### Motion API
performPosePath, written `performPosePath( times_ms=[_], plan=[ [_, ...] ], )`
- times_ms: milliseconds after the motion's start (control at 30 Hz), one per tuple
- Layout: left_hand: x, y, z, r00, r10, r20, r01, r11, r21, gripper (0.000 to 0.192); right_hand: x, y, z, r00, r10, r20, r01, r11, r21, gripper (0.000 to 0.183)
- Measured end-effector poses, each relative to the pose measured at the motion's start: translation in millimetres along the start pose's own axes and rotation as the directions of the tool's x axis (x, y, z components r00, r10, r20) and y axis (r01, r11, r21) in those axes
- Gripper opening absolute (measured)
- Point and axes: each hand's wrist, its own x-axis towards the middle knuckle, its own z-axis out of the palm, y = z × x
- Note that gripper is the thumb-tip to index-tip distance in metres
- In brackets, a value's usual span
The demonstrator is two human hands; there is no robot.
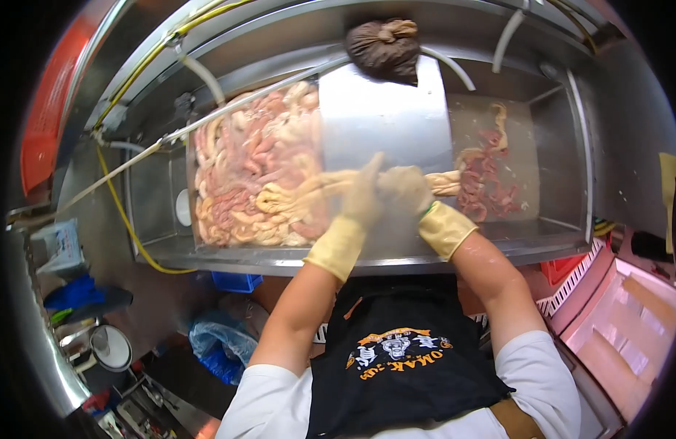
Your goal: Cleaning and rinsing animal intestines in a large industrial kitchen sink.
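A pale yellow length of animal intestine point(335, 180) stretches from the left sink basin across a bare metal board point(384, 120) to the right basin. My left hand point(365, 189), in a yellow rubber glove, is over this length with one finger pointing away from me; blur hides how it grips. Close beside it, my right hand point(408, 189) is gloved too and closed around the length, which comes out on its right side as a bunched strand point(446, 183). Pink and cream intestines point(261, 142) fill the left basin. Reddish strips point(489, 186) lie in shallow cloudy water on the right.
A dark tied bag point(384, 46) rests at the board's far edge. White hoses point(447, 66) and a pale pole point(250, 101) run over the sink. Its front metal rim point(392, 266) lies under my forearms. A yellow hose point(132, 225) hangs left; pink crates point(623, 329) stand right.
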Motion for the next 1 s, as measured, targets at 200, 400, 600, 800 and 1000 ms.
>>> performPosePath(
  times_ms=[200, 400, 600, 800, 1000],
  plan=[
    [4, -59, 36, 0.951, -0.063, -0.303, -0.004, 0.977, -0.215, 0.023, -21, 20, -13, 0.987, 0.154, -0.052, -0.152, 0.988, 0.025, 0.014],
    [-8, -36, -72, 0.667, -0.740, -0.092, 0.159, 0.262, -0.952, 0.017, -37, 75, -29, 0.993, 0.116, -0.003, -0.116, 0.992, -0.054, 0.010],
    [-58, -148, -200, 0.582, -0.813, 0.008, 0.137, 0.088, -0.987, 0.018, -28, 109, -48, 0.997, 0.078, 0.027, -0.075, 0.992, -0.104, 0.009],
    [-72, -202, -234, 0.601, -0.796, -0.074, 0.049, 0.129, -0.990, 0.026, -44, 142, -46, 0.992, 0.074, -0.102, -0.088, 0.987, -0.136, 0.009],
    [-152, -288, -351, 0.467, -0.856, -0.222, 0.038, 0.270, -0.962, 0.025, -42, 144, -41, 0.931, 0.134, -0.340, -0.164, 0.984, -0.063, 0.015]
  ],
)
